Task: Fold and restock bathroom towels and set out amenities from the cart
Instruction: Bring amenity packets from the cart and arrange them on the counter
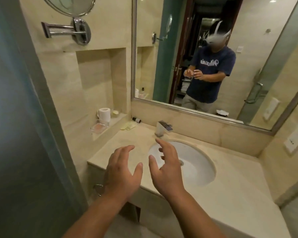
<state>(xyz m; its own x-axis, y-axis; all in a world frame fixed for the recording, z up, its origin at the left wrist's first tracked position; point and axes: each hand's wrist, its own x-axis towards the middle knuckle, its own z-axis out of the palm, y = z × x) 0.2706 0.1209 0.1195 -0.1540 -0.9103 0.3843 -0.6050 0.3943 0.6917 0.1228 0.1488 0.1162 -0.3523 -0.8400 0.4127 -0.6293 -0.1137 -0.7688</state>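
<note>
My left hand point(123, 170) and my right hand point(166, 166) hover side by side above the beige marble vanity counter point(230, 194), fingers spread and relaxed, holding nothing. The right hand hangs over the left rim of the white basin point(196, 167). In the wall niche at the left stand a white toilet paper roll point(104, 114) and a clear soap dish point(99, 127). A small dark bottle point(136, 119) lies at the back of the counter, with pale yellow packets point(128, 126) beside it. No towel or cart is in view.
A chrome faucet point(163, 128) stands behind the basin. A large wall mirror point(213, 57) reflects a person in a dark T-shirt. A round swing-arm mirror point(72, 7) juts from the left wall. A frosted glass panel point(15, 134) fills the left side.
</note>
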